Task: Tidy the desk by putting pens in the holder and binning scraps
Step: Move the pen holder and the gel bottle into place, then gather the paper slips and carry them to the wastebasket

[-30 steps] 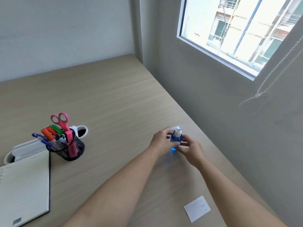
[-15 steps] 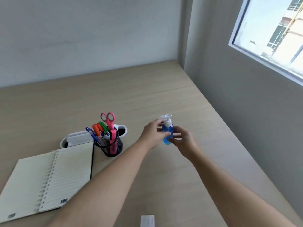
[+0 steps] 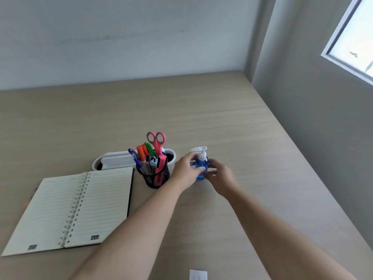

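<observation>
Between the fingers [image 3: 198, 169] of both hands stands a small blue pump bottle [image 3: 201, 166], the left hand [image 3: 184, 171] and right hand [image 3: 221, 178] closed around its body. It looks light, smooth, perhaps slippery; better to hold the body, not the pump. Pens [image 3: 141, 156] already sit in the mesh holder [image 3: 156, 178] just beside; one paper scrap [image 3: 198, 275] lies near the desk [image 3: 222, 122] edge.

"AIG" on both notebook [image 3: 80, 209] page corners

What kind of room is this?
Probably a home office or study corner: a wooden desk against the wall, an open notebook, and a mesh holder full of pens and scissors.
</observation>
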Demonstrator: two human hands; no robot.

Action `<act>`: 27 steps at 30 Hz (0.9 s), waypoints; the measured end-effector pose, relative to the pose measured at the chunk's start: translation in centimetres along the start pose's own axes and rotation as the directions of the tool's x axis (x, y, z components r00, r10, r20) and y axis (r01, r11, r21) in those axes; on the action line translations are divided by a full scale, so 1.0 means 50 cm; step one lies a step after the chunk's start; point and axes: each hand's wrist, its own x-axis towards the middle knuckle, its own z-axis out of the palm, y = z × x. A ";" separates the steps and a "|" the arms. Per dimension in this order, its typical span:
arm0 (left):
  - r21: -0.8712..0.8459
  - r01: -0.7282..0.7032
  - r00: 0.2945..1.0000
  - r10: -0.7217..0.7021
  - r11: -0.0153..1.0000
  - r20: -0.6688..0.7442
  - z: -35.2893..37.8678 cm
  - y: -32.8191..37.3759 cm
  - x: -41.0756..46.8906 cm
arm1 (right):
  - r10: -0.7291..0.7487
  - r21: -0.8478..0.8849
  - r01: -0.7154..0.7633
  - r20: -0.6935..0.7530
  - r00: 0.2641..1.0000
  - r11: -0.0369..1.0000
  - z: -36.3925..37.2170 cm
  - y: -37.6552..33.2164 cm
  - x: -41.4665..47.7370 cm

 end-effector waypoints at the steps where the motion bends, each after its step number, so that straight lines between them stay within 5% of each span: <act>1: 0.012 0.000 1.000 0.000 1.000 0.005 -0.003 0.002 -0.004 | 0.009 -0.026 -0.008 0.013 1.000 1.000 -0.003 -0.002 -0.002; 9: 0.243 0.043 0.999 -0.049 0.969 0.022 -0.062 -0.014 -0.111 | 0.033 -0.093 -0.041 -0.084 0.996 0.995 -0.035 -0.001 -0.106; 13: 0.311 0.008 0.996 -0.035 0.950 0.081 -0.094 -0.058 -0.235 | 0.027 -0.179 -0.026 0.001 1.000 0.983 -0.003 0.005 -0.230; 19: 0.590 -0.063 0.962 -0.108 0.805 0.249 -0.124 -0.148 -0.407 | 0.115 -0.480 0.023 0.257 0.959 0.877 0.065 0.026 -0.378; 27: 0.772 -0.243 0.930 -0.086 0.587 0.358 -0.095 -0.234 -0.517 | 0.154 -0.719 0.030 0.189 0.970 0.694 0.105 0.052 -0.457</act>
